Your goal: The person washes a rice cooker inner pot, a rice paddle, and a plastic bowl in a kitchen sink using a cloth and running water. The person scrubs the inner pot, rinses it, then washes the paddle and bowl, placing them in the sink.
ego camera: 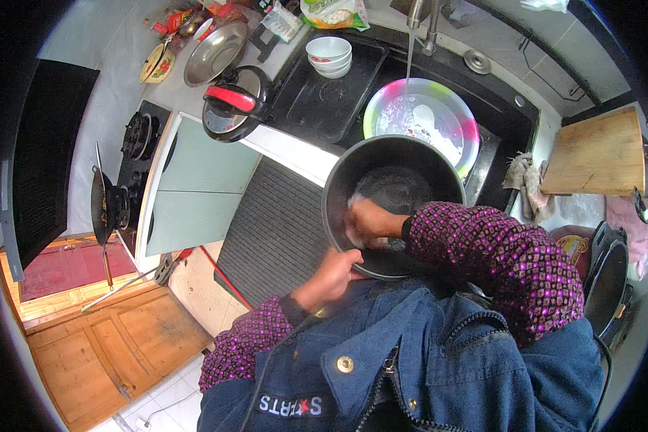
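A dark, deep pot (448, 167), likely a rice cooker's inner pot, is tilted close to my body in front of the sink. My left hand (329, 278) grips its near left rim, thumb over the edge. Inside the pot, my right hand (370, 221) presses against the left inner wall; it is blurred, and a pale, indistinct patch, perhaps a cloth or suds, shows at its fingers. Beyond the pot, a multicoloured basin (375, 108) holds water and a white object. Water runs into it from the faucet (414, 21).
Stacked white bowls (329, 54) stand on the black sink's left part (324, 102). A lidded cooker with a red handle (232, 102) sits left on the counter. A wooden cutting board (596, 154) and a rag (526, 183) are at right. A ribbed mat (275, 232) covers the floor.
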A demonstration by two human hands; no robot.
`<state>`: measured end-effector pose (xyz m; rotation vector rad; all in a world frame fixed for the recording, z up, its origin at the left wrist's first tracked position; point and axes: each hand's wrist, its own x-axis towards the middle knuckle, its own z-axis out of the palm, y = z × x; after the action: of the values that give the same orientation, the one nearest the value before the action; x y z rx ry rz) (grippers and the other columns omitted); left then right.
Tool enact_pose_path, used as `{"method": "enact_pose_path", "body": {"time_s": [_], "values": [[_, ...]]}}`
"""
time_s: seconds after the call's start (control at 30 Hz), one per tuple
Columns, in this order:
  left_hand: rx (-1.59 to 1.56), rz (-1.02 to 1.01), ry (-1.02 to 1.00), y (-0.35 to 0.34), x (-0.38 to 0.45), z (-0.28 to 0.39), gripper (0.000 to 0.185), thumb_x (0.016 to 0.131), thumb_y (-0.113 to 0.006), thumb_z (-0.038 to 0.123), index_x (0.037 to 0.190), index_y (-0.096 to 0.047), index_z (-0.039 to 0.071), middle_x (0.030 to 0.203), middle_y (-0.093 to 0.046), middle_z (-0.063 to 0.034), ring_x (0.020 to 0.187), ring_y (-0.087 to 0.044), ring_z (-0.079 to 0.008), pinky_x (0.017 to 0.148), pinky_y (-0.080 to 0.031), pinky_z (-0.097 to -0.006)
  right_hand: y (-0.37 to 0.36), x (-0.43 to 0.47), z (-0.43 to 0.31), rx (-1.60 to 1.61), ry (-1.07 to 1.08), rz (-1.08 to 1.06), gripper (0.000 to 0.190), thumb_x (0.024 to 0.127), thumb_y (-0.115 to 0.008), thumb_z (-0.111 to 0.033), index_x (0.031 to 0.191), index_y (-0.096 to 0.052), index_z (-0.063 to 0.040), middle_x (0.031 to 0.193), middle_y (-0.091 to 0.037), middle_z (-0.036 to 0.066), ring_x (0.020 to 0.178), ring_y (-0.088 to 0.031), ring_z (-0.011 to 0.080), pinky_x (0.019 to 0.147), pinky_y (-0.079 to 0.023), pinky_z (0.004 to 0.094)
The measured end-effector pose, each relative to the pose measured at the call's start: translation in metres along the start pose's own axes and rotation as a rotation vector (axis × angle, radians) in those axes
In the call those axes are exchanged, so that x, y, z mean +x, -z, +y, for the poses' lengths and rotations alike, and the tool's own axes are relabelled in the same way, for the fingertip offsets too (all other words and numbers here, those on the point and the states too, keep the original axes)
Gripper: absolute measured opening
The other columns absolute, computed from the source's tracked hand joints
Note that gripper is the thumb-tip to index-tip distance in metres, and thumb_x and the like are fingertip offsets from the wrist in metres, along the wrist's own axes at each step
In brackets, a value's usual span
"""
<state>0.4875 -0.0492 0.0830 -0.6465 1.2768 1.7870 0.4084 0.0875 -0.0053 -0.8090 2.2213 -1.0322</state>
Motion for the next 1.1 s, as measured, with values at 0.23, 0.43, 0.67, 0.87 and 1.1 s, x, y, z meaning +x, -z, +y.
{"method": "enact_pose_path", "body": {"time_s": [0.23, 0.43, 0.67, 0.87, 1.1], "values": [[0.032, 0.034, 0.06, -0.002, -0.003, 0.005, 0.028, 0.082, -0.047, -0.003, 0.11, -0.051, -0.003, 0.102, -0.06, -0.013, 0.091, -0.063, -0.0271, 0.082, -0.054, -0.0496, 0.04, -0.017, 0.005, -0.247, -0.08, -0.324, 0.016, 0.075, -0.071, -0.017, 0.076, -0.068, 0.0, 0.07, -0.066, 0.015, 0.063, -0.066, 0.0291, 0.059, -0.052, 0.0401], [0.03, 0.006, 0.052, -0.005, -0.005, 0.006, 0.03, 0.082, -0.047, -0.002, 0.111, -0.051, -0.001, 0.101, -0.061, -0.0123, 0.09, -0.063, -0.0268, 0.08, -0.054, -0.0484, 0.025, 0.031, 0.038, 0.965, -0.625, 0.43, 0.024, 0.084, -0.066, -0.018, 0.069, -0.065, 0.002, 0.063, -0.065, 0.013, 0.054, -0.064, 0.0238, 0.053, -0.052, 0.037], [0.055, 0.036, 0.062, -0.005, -0.007, 0.008, 0.03, 0.082, -0.048, -0.002, 0.112, -0.05, -0.001, 0.1, -0.06, -0.0121, 0.091, -0.062, -0.0272, 0.079, -0.054, -0.0491, 0.004, 0.03, 0.038, 0.791, -0.436, 0.409, 0.021, 0.087, -0.06, -0.012, 0.075, -0.064, 0.004, 0.064, -0.064, 0.013, 0.053, -0.063, 0.0209, 0.047, -0.049, 0.0323], [0.049, 0.031, 0.06, -0.005, -0.008, 0.008, 0.032, 0.082, -0.048, -0.001, 0.115, -0.048, -0.002, 0.104, -0.059, -0.0129, 0.092, -0.062, -0.0281, 0.08, -0.054, -0.0495, 0.001, 0.027, 0.034, 0.771, -0.524, 0.477, 0.026, 0.085, -0.063, -0.017, 0.076, -0.064, 0.007, 0.064, -0.063, 0.021, 0.06, -0.064, 0.0311, 0.054, -0.05, 0.0395], [0.039, -0.01, 0.054, -0.007, -0.007, 0.01, 0.034, 0.082, -0.049, -0.001, 0.116, -0.048, -0.002, 0.106, -0.06, -0.0134, 0.093, -0.062, -0.0269, 0.084, -0.053, -0.0485, 0.014, 0.019, 0.025, 0.112, -0.471, 0.478, 0.03, 0.074, -0.073, -0.025, 0.081, -0.066, 0.004, 0.068, -0.065, 0.019, 0.069, -0.067, 0.0295, 0.065, -0.052, 0.0405]]}}
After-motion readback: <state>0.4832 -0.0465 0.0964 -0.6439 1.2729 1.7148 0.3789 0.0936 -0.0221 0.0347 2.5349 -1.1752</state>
